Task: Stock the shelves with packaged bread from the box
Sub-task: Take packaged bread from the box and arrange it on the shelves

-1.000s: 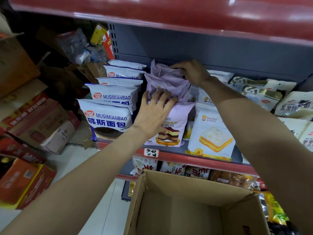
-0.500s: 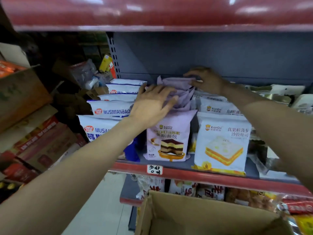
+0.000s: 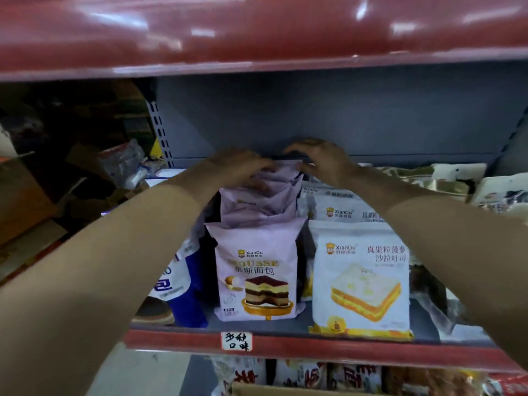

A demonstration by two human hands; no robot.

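Now the purple bags stand in a row on the shelf, going from the front edge back to the grey back wall. The front purple bag stands upright near the red shelf lip. White bags stand just beside it on the right, and a blue and white bag is close on the left, so the row has little room at its sides. Above the bags is lots of open room under the red top shelf.

Both hands are at the back of the purple row. The left hand rests on the bag tops with its fingers bent over them. The right hand has its fingers curled down on the last bag by the wall. I cannot tell if either hand really grips a bag.

Half a second ago the left hand was lower, nearer the front bags; it has moved back. The view has also moved up, so the box is now only a thin strip at the bottom.

The hands are blurry. The left arm hides most of the blue and white bag.
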